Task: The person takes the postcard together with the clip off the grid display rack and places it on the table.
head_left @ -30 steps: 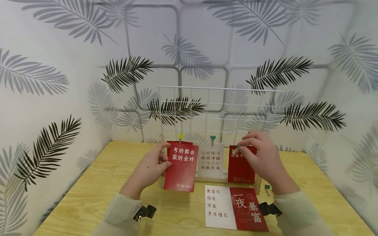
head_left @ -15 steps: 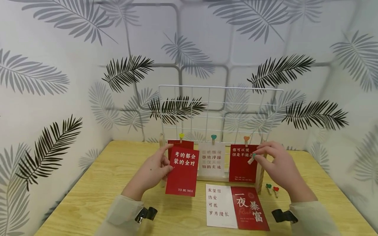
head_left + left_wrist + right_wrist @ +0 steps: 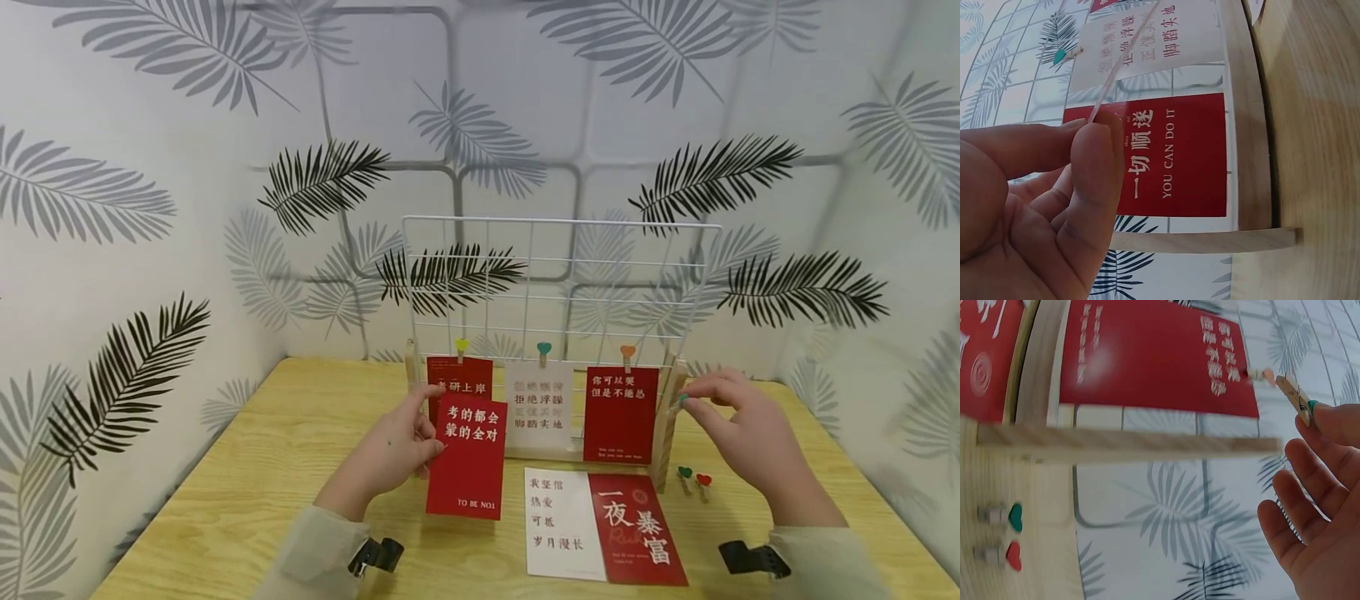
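Note:
My left hand (image 3: 390, 450) pinches a red card (image 3: 467, 467) by its left edge, between thumb and fingers. The card is held in front of the lower left of a white wire grid rack (image 3: 562, 222), overlapping a red card (image 3: 480, 375) clipped there. Edge-on, the held card shows as a thin strip in the left wrist view. Beyond the rack's right post, my right hand (image 3: 750, 433) pinches a small wooden clothespin (image 3: 1297, 400) with a teal top, its other fingers loosely bent. A white card (image 3: 537, 417) and another red card (image 3: 621, 425) hang from the rack.
Yellow, teal and orange heart clothespins hold the hanging cards. Flat on the wooden table (image 3: 247, 483) lie a white card (image 3: 558, 533) and a red card (image 3: 637, 533), side by side. Green (image 3: 685, 473) and red (image 3: 703, 482) heart clothespins lie by the rack's right foot.
My right hand has moved right with the clothespin, away from the right hanging card, uncovering its orange clothespin. My left hand has lowered the red card, showing more of the one behind.

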Demonstrator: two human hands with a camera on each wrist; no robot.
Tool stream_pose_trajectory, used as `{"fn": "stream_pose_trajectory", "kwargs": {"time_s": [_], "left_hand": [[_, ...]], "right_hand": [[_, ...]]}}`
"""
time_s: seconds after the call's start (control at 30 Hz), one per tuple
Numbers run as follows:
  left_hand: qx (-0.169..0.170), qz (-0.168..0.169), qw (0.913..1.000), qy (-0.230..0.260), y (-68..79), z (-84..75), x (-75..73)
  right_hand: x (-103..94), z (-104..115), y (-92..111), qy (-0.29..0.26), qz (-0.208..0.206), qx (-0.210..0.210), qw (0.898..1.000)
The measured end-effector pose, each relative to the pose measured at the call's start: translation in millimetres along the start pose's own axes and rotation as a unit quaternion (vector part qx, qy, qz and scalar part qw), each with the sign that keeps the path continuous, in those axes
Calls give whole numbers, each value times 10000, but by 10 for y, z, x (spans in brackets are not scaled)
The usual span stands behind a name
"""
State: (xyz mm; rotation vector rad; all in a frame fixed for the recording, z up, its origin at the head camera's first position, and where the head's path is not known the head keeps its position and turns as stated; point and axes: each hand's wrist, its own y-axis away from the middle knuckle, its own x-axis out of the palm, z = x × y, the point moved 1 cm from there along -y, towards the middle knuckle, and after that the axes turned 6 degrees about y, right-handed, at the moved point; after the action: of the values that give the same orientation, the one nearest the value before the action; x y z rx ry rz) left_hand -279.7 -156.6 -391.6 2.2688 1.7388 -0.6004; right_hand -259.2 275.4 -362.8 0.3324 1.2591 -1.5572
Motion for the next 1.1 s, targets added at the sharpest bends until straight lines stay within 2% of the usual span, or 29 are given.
{"fn": "stream_pose_trajectory", "kwargs": {"time_s": [0.13, 0.3, 0.5, 0.8, 0.97, 1.1], "left_hand": [[-92, 168, 9997, 143, -7, 53, 35], [-327, 441, 9980, 299, -20, 123, 91], [-428, 691, 9961, 349, -34, 213, 169], [-485, 773, 9956, 202, -55, 355, 281], [-507, 808, 9953, 175, -65, 393, 297], [-538, 864, 9947, 141, -66, 417, 305]], "right_hand": [[-45, -209, 51, 89, 229, 233, 9994], [-48, -464, 104, 105, 775, 627, 9950], [30, -710, 173, 72, 1468, 932, 9847], [130, -948, 230, -65, 2267, 1293, 9653], [149, -1060, 268, -153, 2540, 1536, 9548], [186, -1147, 300, -121, 2587, 1530, 9537]]}}
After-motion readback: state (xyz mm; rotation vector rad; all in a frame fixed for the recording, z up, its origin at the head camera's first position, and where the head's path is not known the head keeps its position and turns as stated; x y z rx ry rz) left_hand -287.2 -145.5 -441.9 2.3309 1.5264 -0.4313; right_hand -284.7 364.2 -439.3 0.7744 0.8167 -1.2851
